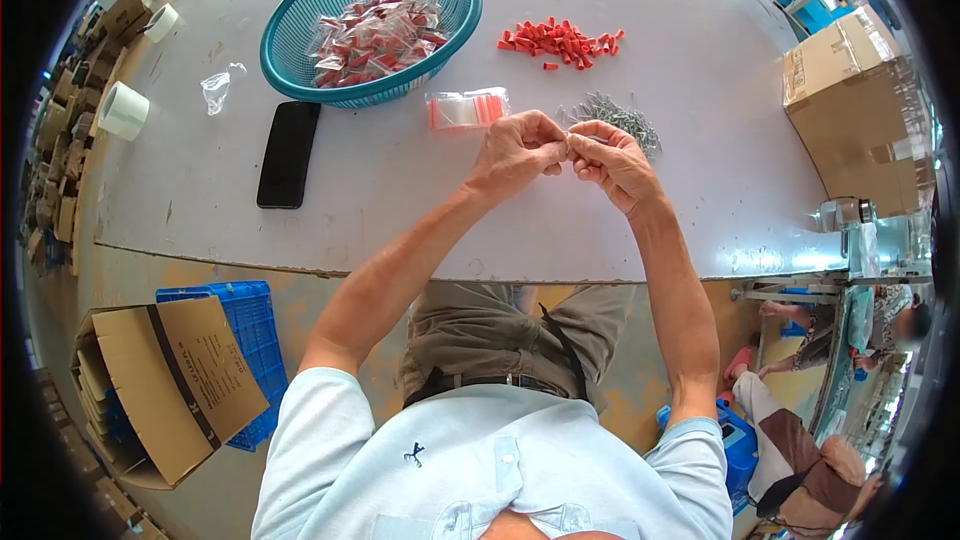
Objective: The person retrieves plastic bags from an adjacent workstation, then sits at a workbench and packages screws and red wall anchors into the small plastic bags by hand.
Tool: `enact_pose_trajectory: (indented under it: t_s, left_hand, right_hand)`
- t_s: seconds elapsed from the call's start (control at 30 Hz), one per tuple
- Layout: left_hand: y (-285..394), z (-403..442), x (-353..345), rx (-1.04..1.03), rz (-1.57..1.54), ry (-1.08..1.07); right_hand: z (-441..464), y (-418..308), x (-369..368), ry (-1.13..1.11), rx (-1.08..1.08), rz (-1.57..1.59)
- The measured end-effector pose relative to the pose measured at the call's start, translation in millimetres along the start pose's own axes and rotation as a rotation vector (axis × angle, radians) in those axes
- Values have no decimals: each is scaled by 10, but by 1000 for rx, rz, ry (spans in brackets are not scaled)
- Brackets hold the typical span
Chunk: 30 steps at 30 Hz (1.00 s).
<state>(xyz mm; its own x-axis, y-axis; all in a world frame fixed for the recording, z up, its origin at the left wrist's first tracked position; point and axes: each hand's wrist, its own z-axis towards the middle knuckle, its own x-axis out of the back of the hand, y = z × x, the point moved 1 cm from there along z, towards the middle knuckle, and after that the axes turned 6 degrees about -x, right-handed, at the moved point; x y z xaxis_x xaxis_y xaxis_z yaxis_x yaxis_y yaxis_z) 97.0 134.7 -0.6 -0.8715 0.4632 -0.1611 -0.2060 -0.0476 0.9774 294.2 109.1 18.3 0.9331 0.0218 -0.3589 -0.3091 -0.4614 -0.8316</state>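
My left hand [512, 152] and my right hand [620, 168] meet above the table, thumbs and fingertips pinched together. Between the fingertips is something small and pale that I cannot make out. Just beyond my right hand lies a pile of grey metal screws [622, 120], partly covered by the fingers. A stack of small clear zip bags with red edges [467, 110] rests beside my left hand. Farther back is a heap of small red cone-shaped caps [560, 42]. A teal plastic basket [281, 62] at the back left holds many clear bags with red pieces inside [375, 40].
A black phone [288, 155] lies left on the table [400, 225], near a crumpled plastic scrap [216, 90] and tape rolls [123, 111]. A cardboard box [850, 105] stands at the right. Below are an open carton [170, 380] and a blue crate [250, 340]. Other people sit at the right.
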Motion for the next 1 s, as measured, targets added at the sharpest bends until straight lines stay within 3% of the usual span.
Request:
enact_pose_trajectory:
  t_s: [0.27, 0.37, 0.5, 0.63, 0.7, 0.73, 0.8, 0.87, 1.0]
  left_hand:
    - [-28, 10, 41, 34, 0, 62]
    - [-37, 13, 62, 56, 19, 101]
    - [-31, 11, 80, 49, 25, 121]
    - [-13, 5, 62, 38, 41, 135]
    - [-28, 6, 41, -90, 370, 168]
    - [-34, 5, 45, -93, 368, 170]
    - [-23, 2, 80, -154, 491, 228]
    - [-7, 29, 152, -117, 419, 252]
    - [53, 43, 211, -31, 274, 280]
  right_hand:
    - [-7, 125, -145, 180, 195, -255]
    - [-24, 89, -232, 156, 172, -57]
    - [-72, 13, -294, 158, 155, -89]
    - [-50, 39, -277, 192, 226, -336]
    - [-50, 56, -347, 327, 283, -612]
    - [-59, 72, -397, 327, 286, -615]
    - [-91, 63, -486, 361, 486, -948]
    - [-90, -101, -517, 306, 503, -971]
    - [398, -515, -251, 451, 633, -1131]
